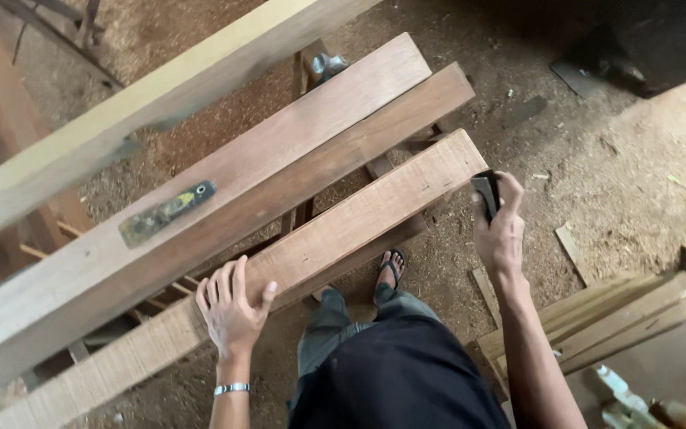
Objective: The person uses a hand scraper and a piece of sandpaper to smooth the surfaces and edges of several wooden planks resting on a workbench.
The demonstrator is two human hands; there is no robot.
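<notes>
Sawdust-covered floor [613,183], stacked planks [621,314] at right, a pale blurred beam [160,95] overhead

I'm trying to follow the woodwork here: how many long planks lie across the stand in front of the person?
3. The near plank lies under the left hand; the middle plank and far plank lie side by side beyond it. More may be hidden.

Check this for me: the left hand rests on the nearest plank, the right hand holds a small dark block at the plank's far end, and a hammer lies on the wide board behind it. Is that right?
Not quite. What lies on the wide board is a flat, worn metal tool with yellowish patches, not a hammer. The head view shows this. The rest stands: the left hand rests on the nearest plank, and the right hand holds a small dark block at its far end.
</notes>
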